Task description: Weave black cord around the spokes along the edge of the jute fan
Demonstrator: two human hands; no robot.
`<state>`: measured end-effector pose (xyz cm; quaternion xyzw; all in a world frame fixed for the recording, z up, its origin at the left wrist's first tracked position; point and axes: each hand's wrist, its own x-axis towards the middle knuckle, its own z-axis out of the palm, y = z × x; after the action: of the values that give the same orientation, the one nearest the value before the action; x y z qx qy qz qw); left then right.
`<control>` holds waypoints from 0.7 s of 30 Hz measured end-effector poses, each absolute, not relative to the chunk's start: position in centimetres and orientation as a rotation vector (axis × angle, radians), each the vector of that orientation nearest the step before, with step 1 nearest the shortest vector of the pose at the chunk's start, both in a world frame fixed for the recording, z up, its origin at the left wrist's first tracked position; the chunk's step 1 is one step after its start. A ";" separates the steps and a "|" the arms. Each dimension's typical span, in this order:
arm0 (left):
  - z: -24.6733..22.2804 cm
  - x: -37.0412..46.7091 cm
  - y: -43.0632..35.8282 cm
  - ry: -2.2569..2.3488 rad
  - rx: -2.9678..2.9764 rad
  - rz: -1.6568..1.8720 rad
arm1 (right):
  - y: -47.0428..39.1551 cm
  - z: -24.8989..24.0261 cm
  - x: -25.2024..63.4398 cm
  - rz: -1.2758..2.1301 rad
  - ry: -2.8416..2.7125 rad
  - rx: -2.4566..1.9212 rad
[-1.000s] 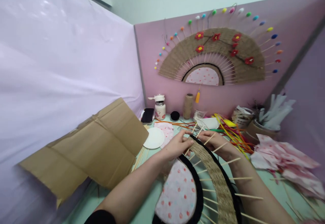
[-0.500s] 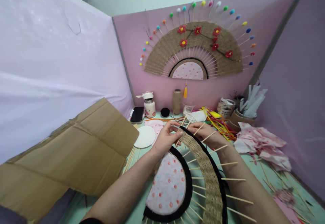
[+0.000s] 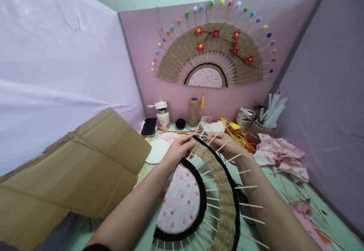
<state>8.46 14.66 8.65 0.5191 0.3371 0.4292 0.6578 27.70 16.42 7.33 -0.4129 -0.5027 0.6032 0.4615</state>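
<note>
A half-made woven fan (image 3: 224,190) leans in front of me, with a tan twine band, black yarn edging and wooden sticks poking outward. At its inner side is a half-round panel (image 3: 182,201) of white cloth with red dots, rimmed in black. My left hand (image 3: 179,149) grips the upper end of the fan, thumb on the woven band. Just right of it, my right hand (image 3: 221,141) is closed behind the sticks, fingertips pinched at the black edging, seemingly on its yarn; sticks partly cover the fingers. Loose black yarn (image 3: 245,205) loops down beside my right forearm.
A finished fan (image 3: 216,50) hangs on the pink back panel. Folded cardboard (image 3: 93,160) stands left. Along the back are a phone (image 3: 149,126), a white bottle (image 3: 163,118), a twine spool (image 3: 193,112) and coloured strips (image 3: 241,137). Crumpled dotted cloth (image 3: 280,154) lies right.
The whole view has shifted, so everything sits slightly further left. My right hand has moved a little away from my left along the edge; the left keeps its hold on the fan.
</note>
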 end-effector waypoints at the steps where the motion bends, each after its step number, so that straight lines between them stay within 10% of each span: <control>1: 8.6 8.5 14.7 0.765 1.177 0.978 | 16.4 7.3 27.8 1.483 -1.231 -1.006; 21: 8.3 8.3 14.7 0.804 1.324 1.066 | 16.8 6.9 28.0 1.492 -1.248 -0.996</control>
<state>8.31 14.74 8.34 0.5687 0.3451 0.4580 0.5896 27.98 16.75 6.87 -0.4045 -0.5071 0.6061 0.4602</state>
